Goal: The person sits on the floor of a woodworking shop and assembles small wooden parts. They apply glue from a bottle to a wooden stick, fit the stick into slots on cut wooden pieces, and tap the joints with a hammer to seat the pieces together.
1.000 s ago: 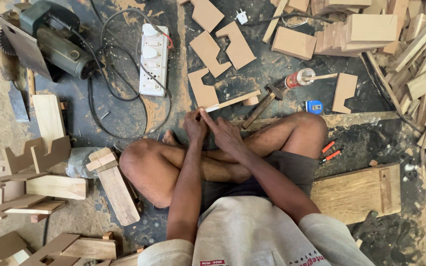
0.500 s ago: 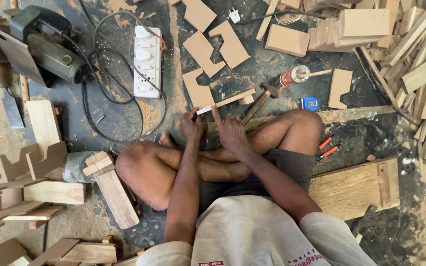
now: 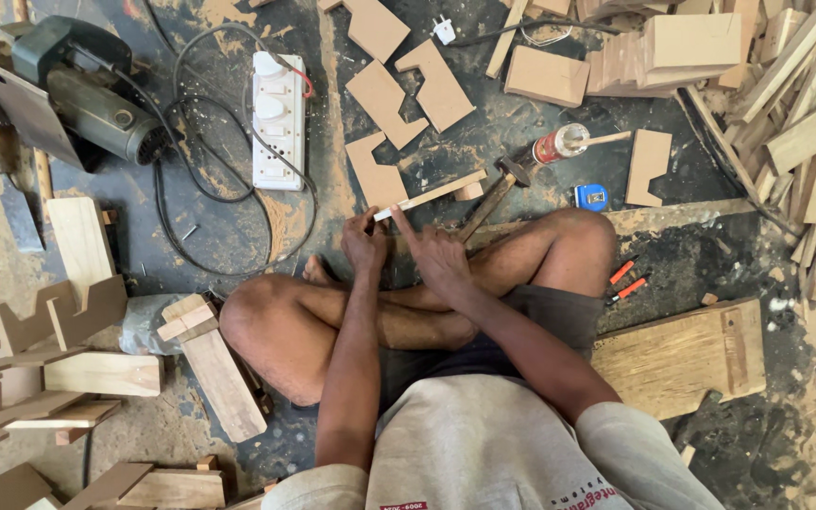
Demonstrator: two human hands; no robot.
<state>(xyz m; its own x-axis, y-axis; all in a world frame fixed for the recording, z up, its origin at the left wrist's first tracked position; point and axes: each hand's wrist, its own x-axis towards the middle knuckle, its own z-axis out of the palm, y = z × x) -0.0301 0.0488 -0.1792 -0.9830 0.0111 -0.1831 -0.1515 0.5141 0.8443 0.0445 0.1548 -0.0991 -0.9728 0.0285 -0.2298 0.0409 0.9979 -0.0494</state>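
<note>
I sit cross-legged on a dusty dark floor. My left hand (image 3: 363,244) pinches the near end of a thin pale wooden strip (image 3: 436,194), which slants up to the right over my shins. My right hand (image 3: 438,255) rests just right of it, fingers loosely spread, index finger stretched up to the strip's end. A hammer (image 3: 491,200) lies right behind the strip, its head by a notched wooden cutout (image 3: 375,175).
A glue bottle (image 3: 559,144), a blue tape measure (image 3: 592,196) and orange pencils (image 3: 623,281) lie to the right. A white power strip (image 3: 279,118) and a circular saw (image 3: 68,90) are at the upper left. A wood plank (image 3: 682,354) is beside my right thigh, and offcuts lie all around.
Both hands moved forward from over my shins to the strip's near end, and the left hand took hold of it. The view shifted slightly.
</note>
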